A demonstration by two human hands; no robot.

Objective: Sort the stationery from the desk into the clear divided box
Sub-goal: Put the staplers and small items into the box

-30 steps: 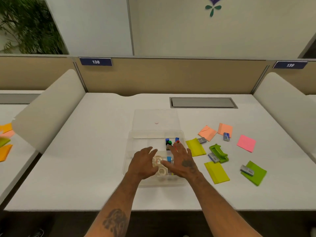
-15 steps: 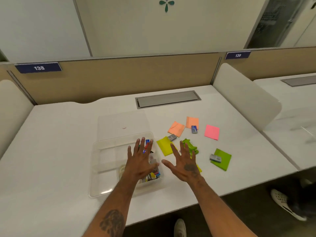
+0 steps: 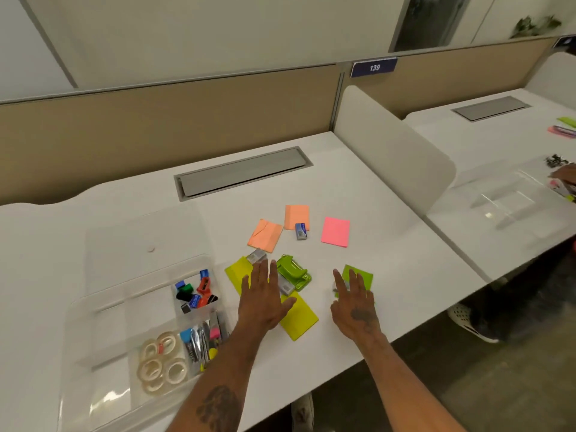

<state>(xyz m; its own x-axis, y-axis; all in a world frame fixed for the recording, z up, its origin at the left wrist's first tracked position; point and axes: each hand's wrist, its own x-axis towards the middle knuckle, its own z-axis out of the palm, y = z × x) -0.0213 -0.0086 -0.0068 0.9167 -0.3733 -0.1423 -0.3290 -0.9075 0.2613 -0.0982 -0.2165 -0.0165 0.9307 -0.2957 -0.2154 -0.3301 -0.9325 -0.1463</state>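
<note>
both forearms come in from 6 o'clock, palms down. left hand (image 3: 265,299) lies flat over the yellow notes (image 3: 300,318), fingers straight, slightly spread, gripping nothing. its fingertips reach toward the silver staple box (image 3: 257,255) at its 12 o'clock; the green punch (image 3: 293,271) is just beside them at 1 o'clock. cannot tell if the palm touches the paper.

right hand (image 3: 355,304) is at 3 o'clock of the left, apart from it. fingers are straight and fanned, empty, with the tips over the near edge of the green note (image 3: 361,275).

clear divided box (image 3: 106,328) sits on the desk (image 3: 389,244) at 9 o'clock of the left hand. tape rolls (image 3: 159,364) are in a near compartment, sharpeners (image 3: 194,289) in a far-right one.

orange notes (image 3: 266,235), pink note (image 3: 335,231) and blue staple box (image 3: 301,231) lie loose at 12 o'clock.
</note>
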